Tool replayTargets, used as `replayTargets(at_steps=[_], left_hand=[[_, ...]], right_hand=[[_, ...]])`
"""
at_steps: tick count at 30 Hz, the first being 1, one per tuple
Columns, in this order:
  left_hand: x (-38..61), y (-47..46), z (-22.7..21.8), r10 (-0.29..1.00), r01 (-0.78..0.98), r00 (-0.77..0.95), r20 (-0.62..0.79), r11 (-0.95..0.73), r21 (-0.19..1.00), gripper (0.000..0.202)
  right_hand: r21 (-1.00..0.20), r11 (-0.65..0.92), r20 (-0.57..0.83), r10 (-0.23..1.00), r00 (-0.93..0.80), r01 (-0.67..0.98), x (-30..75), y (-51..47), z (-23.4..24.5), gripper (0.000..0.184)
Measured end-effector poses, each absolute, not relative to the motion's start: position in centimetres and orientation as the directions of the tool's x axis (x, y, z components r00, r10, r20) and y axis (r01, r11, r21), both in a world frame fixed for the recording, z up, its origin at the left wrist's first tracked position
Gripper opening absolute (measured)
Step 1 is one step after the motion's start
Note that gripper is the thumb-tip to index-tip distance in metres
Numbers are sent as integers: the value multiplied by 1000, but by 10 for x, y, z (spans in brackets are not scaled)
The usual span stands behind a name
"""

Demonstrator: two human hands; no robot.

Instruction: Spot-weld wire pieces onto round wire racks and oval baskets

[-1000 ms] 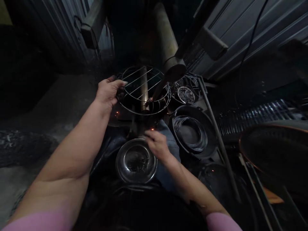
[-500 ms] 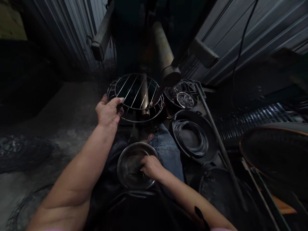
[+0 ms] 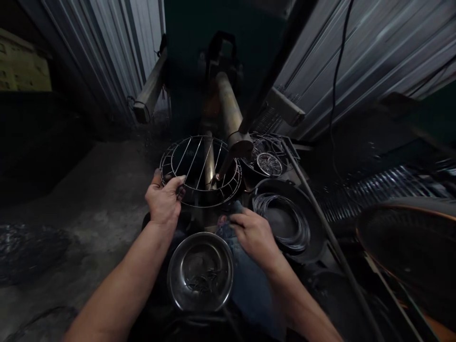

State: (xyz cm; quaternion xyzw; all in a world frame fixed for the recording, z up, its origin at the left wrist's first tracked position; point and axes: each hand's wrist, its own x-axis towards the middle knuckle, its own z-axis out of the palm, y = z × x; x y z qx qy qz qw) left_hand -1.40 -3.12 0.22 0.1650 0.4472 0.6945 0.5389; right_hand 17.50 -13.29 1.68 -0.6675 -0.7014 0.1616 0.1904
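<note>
"Left hand (image 3: pixel 164 204)?"
"Fingers closed, gripping the wire rack (image 3: pixel 171 164) by its rim, over a pipe (image 3: pixel 209 161)."
"Right hand (image 3: pixel 253 239)?"
"Fingers loosely curled, nothing visible in them, just below the rack, beside a steel bowl (image 3: pixel 200 271)."

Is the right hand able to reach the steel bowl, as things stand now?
Probably yes. The right hand is close beside the steel bowl, and nothing seems to stand between them. The left hand holds the round wire rack, clear of the way.

Our left hand (image 3: pixel 164 205) grips a round wire rack (image 3: pixel 199 203); our right hand (image 3: pixel 253 237) hovers just beside a steel bowl (image 3: pixel 200 271).
</note>
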Motion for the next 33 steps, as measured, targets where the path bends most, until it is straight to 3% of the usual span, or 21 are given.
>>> replayTargets(at_steps=[3,5,7,11,15,19,22,25,28,33], left_hand=[[-18,-30,0,893,-599,-373,-254,-23,800,42],[-18,-30,-1,895,-605,-369,-250,-27,796,42],[-15,-30,-1,898,-611,-364,-248,-29,791,42],[-9,-34,1,904,-617,-350,-247,-24,787,43],[-6,-38,3,900,-629,-354,-253,-29,777,47],[-2,-41,4,893,-620,-365,-262,-23,784,50],[0,-42,7,892,-610,-371,-259,-24,792,50],[2,-42,9,887,-611,-383,-258,-33,791,50],[5,-40,10,889,-630,-386,-246,-59,774,53],[7,-35,10,894,-641,-386,-226,-84,763,55]], right_hand=[[-54,-71,-168,984,61,996,199,-152,10,21],[105,-85,-290,950,112,991,211,-163,-3,21],[171,-73,-374,918,133,983,216,-169,-15,22],[188,-81,-425,892,155,979,213,-169,-18,29],[59,15,-347,938,7,998,204,-153,14,26],[-214,156,8,987,-158,964,178,-127,35,25],[-399,206,309,948,-81,893,150,-107,25,23],[-550,249,504,860,80,797,130,-94,6,22],[-703,257,527,815,242,663,123,-91,-10,18],[-862,187,400,821,407,471,122,-91,-27,14]])
